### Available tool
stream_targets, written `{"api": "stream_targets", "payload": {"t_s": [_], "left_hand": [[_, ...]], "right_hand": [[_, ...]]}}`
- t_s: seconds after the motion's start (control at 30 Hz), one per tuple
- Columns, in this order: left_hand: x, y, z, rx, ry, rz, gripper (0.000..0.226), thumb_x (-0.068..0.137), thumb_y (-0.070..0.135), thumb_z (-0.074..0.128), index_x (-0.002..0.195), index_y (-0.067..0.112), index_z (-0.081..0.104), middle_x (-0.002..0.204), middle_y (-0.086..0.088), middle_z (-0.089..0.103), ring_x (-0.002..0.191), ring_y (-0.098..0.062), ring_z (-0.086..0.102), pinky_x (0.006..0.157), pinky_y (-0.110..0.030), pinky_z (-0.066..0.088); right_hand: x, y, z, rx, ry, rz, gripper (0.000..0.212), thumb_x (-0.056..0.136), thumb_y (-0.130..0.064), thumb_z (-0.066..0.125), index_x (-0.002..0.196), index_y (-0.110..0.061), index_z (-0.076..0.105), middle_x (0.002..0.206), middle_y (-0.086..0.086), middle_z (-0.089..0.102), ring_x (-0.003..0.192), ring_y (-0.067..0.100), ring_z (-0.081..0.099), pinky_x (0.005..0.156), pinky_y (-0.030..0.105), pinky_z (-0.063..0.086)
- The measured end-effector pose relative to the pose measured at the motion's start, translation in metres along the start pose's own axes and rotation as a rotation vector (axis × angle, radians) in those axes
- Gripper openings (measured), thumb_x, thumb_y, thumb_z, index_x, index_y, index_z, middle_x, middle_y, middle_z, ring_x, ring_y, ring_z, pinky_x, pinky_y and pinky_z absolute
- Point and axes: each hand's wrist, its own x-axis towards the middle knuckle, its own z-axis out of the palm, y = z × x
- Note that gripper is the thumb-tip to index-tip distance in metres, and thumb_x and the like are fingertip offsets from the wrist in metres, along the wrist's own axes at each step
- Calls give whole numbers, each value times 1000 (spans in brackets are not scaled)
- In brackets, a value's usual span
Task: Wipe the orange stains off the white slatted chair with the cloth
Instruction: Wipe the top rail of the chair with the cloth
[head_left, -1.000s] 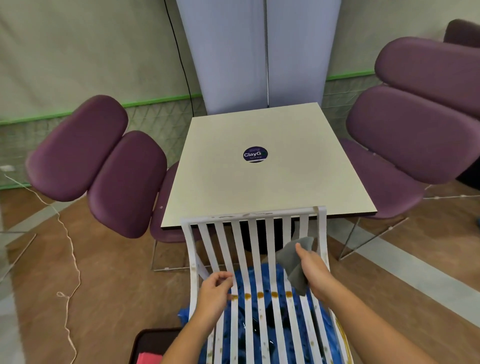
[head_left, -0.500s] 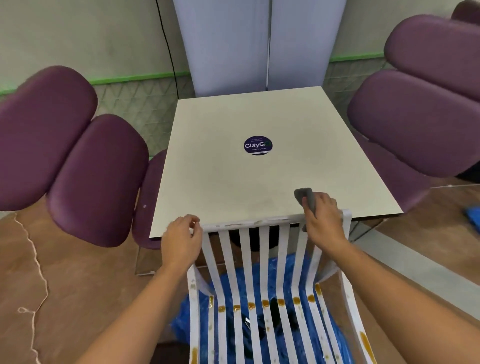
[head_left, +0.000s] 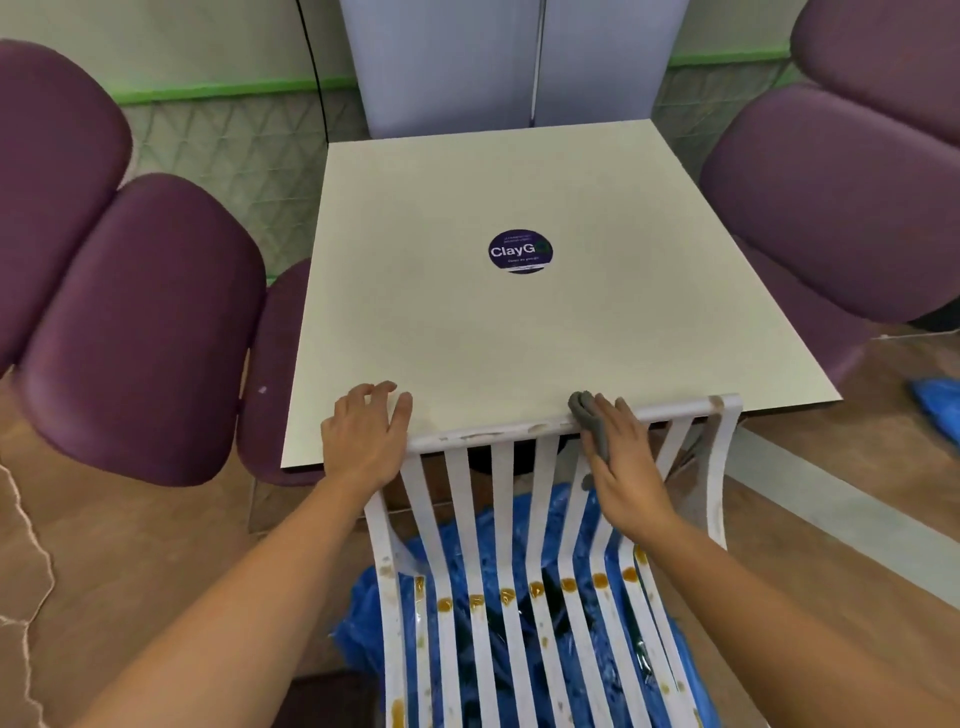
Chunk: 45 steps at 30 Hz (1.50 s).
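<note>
Square cream laminate surface (head_left: 519, 343): 1 round dark-purple sticker (head_left: 520, 251) marked "ClayG", near centre. Brown wood-look floor (head_left: 156, 545): white slatted chair (head_left: 493, 432) standing over 1 crumpled blue plastic sheet (head_left: 358, 634); 1 thin white cord (head_left: 32, 532) at left.

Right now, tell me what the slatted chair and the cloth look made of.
The slatted chair: probably painted wood or metal, smooth white; the top rail shows scuffs. The cloth: soft matte grey fabric, perhaps microfibre; it bunches under the right hand.

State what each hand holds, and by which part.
Neither grips. Right hand presses the grey cloth flat against the chair's top rail; left hand rests open on the rail's left end.
</note>
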Motion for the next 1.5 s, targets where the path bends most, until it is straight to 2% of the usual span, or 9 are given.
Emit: {"api": "stream_targets", "payload": {"t_s": [0.2,0.3,0.6,0.73,0.8,1.03,1.27,1.37,1.5], "left_hand": [[14,1,-1,-24,-12,-49,48,103,50,28,140,29,51,146,-7,46,131,-29,42,105,-48,35],[16,4,1,21,-33,-100,52,102,55,29,141,28,50,145,-8,47,130,-30,42,103,-49,36],[20,5,1,78,-163,-129,56,100,59,25,144,32,45,152,-5,38,135,-29,36,106,-51,33],[20,5,1,86,-170,-135,54,100,57,28,144,32,44,152,-5,37,136,-29,36,106,-51,33],[20,6,0,88,-168,-142,53,100,57,28,145,32,44,152,-4,37,136,-29,36,106,-51,33],[20,9,-1,96,-171,-148,52,100,56,28,145,32,43,152,-5,36,135,-29,35,106,-51,33],[21,10,-2,93,-175,-154,52,100,56,28,144,33,43,150,-4,36,134,-29,35,105,-52,33],[22,11,-2,106,-171,-155,52,99,56,28,144,33,43,149,-4,37,134,-29,35,104,-52,33],[26,12,-2,112,-166,-160,51,99,56,29,143,33,43,148,-5,37,132,-29,36,103,-52,34]], "right_hand": [[-28,-23,-4,166,-79,45,47,102,-52,27,136,-33,53,136,-14,55,135,3,39,122,39,19],[-38,-30,-17,437,-90,209,36,101,-55,37,107,-30,62,99,-10,63,103,16,60,89,33,48],[15,-47,-53,454,423,341,38,107,-42,34,89,-15,55,75,1,56,65,8,53,56,25,40],[27,-33,-14,85,141,184,27,107,-39,32,104,-27,56,102,6,67,101,28,63,93,51,51],[26,-24,13,-206,6,81,40,106,-36,34,141,-22,49,146,4,50,143,26,35,123,52,12],[3,-54,49,-202,-78,-132,64,101,-45,19,159,-20,15,166,-7,9,153,9,-7,124,48,-7],[-29,-43,24,101,-86,-22,36,107,-36,29,121,-32,61,111,-4,70,129,5,51,125,41,13],[-31,-48,7,498,-8,307,25,104,-44,38,91,-34,58,95,5,68,114,25,59,97,46,48],[-6,-61,-22,802,326,466,30,105,-40,38,106,-21,61,99,-1,64,97,14,60,76,31,46]]}}
